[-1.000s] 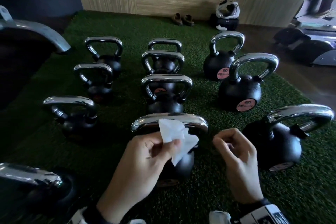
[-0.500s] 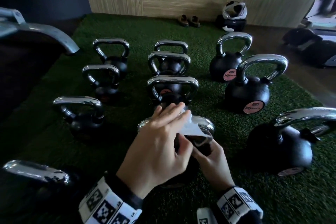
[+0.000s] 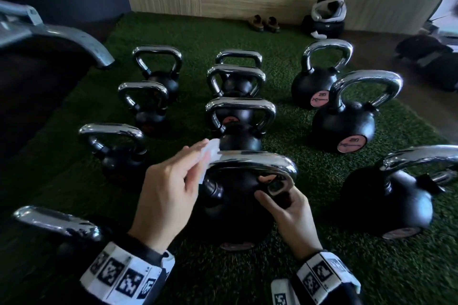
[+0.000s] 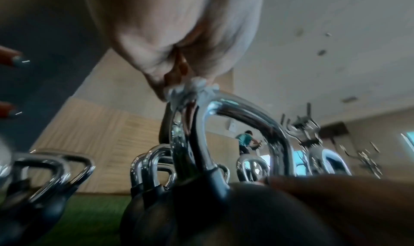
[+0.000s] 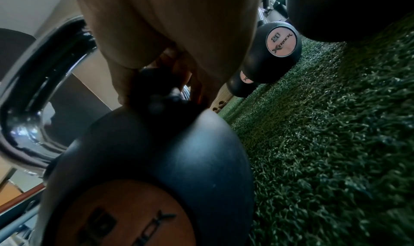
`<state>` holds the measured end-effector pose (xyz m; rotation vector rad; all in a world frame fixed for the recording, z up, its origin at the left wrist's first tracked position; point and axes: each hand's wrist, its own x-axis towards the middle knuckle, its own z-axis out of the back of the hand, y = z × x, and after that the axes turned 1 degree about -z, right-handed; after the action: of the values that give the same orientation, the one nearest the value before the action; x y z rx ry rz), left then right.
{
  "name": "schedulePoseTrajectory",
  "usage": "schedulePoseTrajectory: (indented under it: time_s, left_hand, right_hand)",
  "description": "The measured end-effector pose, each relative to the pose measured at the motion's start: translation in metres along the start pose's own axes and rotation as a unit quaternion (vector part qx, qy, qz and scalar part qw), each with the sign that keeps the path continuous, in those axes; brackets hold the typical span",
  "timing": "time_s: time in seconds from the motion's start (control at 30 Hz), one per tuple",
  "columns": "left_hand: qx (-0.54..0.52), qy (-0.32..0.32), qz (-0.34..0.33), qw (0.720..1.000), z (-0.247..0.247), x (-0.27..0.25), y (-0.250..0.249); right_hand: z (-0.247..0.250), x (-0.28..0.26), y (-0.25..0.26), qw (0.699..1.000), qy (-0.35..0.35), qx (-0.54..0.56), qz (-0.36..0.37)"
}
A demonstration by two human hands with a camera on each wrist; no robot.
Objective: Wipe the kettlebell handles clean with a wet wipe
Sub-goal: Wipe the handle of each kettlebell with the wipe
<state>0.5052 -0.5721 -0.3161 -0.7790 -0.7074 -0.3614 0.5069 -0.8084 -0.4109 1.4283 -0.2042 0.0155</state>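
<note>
White wet wipe [image 3: 210, 156] pinched in left hand [image 3: 168, 195] against chrome handle [image 3: 252, 161]; right hand [image 3: 290, 215] gripping it; eleven kettlebells

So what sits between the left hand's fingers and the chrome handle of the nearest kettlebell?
The wet wipe, pressed by the left hand onto the handle's left end; head and left wrist views show it.

Black kettlebells [image 3: 343, 129] with chrome handles [image 3: 252, 160] and pink labels [image 3: 351, 143], white wipe [image 3: 210, 153], green turf [image 3: 309, 181].
</note>
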Motion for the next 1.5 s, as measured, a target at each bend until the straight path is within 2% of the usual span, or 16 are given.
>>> schedulePoseTrajectory:
  time_s: [0.1,0.13,0.2,0.27,0.5,0.63,0.7,0.77,0.9,1.0,1.07,1.17,1.23,1.3,1.4,1.5]
  left_hand:
    - [-0.012,-0.004,-0.037,0.999,-0.013,-0.015,-0.005]
    - [-0.028,-0.020,-0.013,0.999,-0.015,-0.020,-0.001]
    - [-0.084,-0.056,0.076,0.992,-0.017,-0.031,0.017]
    - [-0.145,-0.072,0.178,0.971,-0.021,-0.043,0.032]
    - [-0.254,-0.141,0.254,0.922,-0.044,-0.057,0.017]
    - [-0.229,-0.109,0.255,0.933,-0.057,-0.081,0.031]
    - [-0.251,-0.087,0.278,0.923,-0.059,-0.088,0.029]
    - [-0.265,-0.084,0.286,0.917,-0.062,-0.092,0.027]
    - [-0.238,-0.102,0.252,0.932,-0.066,-0.089,0.027]
    - [-0.229,-0.097,0.254,0.935,-0.073,-0.081,0.036]
    - [-0.208,-0.077,0.238,0.946,-0.077,-0.070,0.046]
    - [-0.174,-0.030,0.224,0.959,-0.086,-0.047,0.059]
    - [-0.167,0.004,0.206,0.964,-0.095,-0.030,0.064]
    - [-0.168,0.043,0.188,0.967,-0.100,-0.014,0.059]
    - [-0.130,0.111,0.182,0.968,-0.096,0.001,0.050]
    - [-0.104,0.174,0.180,0.963,-0.089,0.001,0.049]
  right_hand:
    - [0.000,0.000,0.000,1.000,0.001,-0.004,-0.005]
    - [0.001,0.000,0.000,1.000,0.002,-0.004,-0.007]
    - [0.001,0.000,0.001,1.000,0.006,0.001,-0.004]
    - [0.001,0.001,0.000,1.000,0.004,0.001,0.000]
    - [0.001,-0.001,0.000,1.000,0.001,-0.007,0.000]
    - [0.003,-0.001,0.001,1.000,0.005,-0.018,-0.008]
    - [0.003,-0.002,0.003,1.000,0.004,-0.017,-0.007]
    - [0.001,-0.001,0.004,1.000,0.000,-0.018,-0.009]
    - [0.002,-0.004,0.004,0.999,-0.015,-0.028,-0.009]
    - [0.003,-0.016,0.003,0.997,-0.046,-0.058,-0.016]
    - [0.003,-0.030,0.003,0.992,-0.073,-0.099,-0.004]
    - [-0.002,-0.058,0.005,0.972,-0.114,-0.189,0.077]
    - [-0.011,-0.074,0.006,0.960,-0.110,-0.229,0.120]
    - [-0.017,-0.083,0.002,0.954,-0.105,-0.245,0.135]
    - [-0.013,-0.068,0.001,0.953,-0.111,-0.240,0.150]
    - [-0.009,-0.031,0.006,0.958,-0.078,-0.219,0.169]
